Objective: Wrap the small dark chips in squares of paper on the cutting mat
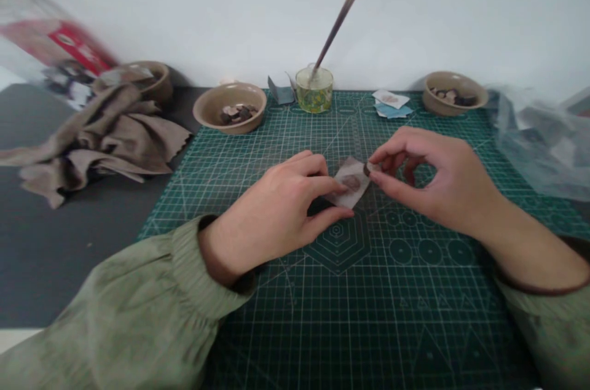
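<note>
A small whitish square of paper [357, 193] with a brown smudge lies under the fingers of my left hand [286, 202]. Its thumb and index finger close on the paper's left and lower edges. Above the paper's right edge, my right hand [437, 175] pinches a small dark brown piece [367, 169] between thumb and fingertips. Most of that piece is covered by the fingers, so its exact kind cannot be made out. Both hands are over the green cutting mat [391, 316].
Bowls with small dark and light pieces stand at back left [230, 109] and back right [454, 94]. Between them are a glass jar [314, 92] holding thin sticks and some blue and white squares [391, 107]. A brown cloth [106, 132] lies left, a clear plastic bag [544, 138] right.
</note>
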Demonstrator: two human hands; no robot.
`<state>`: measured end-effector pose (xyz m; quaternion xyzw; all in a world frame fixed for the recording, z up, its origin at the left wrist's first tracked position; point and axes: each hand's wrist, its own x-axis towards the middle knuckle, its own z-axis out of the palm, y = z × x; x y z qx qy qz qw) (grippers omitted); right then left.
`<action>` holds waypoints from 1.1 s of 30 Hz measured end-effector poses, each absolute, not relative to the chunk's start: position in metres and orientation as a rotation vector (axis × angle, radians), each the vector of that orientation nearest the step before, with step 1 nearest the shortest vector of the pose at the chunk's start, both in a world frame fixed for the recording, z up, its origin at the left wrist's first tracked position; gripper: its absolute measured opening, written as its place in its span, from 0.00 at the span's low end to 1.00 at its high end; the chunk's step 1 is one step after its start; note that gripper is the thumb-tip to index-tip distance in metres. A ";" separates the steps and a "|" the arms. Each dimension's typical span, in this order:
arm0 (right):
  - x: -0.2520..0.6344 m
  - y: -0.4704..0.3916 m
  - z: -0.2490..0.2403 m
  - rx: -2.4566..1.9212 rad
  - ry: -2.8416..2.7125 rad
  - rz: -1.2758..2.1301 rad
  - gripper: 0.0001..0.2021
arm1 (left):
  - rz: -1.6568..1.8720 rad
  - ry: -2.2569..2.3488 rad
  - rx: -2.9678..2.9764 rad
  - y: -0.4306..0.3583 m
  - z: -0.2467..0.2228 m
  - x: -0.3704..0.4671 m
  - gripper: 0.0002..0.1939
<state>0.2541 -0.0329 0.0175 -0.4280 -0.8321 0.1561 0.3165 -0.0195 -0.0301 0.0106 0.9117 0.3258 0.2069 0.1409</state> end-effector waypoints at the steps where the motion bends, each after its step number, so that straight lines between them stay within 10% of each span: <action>1: 0.256 -0.034 0.020 -1.133 -2.166 0.425 0.04 | 0.615 0.934 2.631 -0.030 0.010 -0.020 0.13; 8: 0.257 -0.038 0.015 -1.063 -2.256 0.695 0.06 | 0.474 0.880 2.665 -0.029 0.012 -0.023 0.24; 33: 0.263 -0.032 0.010 -1.086 -2.238 0.634 0.06 | 0.505 0.862 2.719 -0.032 0.009 -0.017 0.11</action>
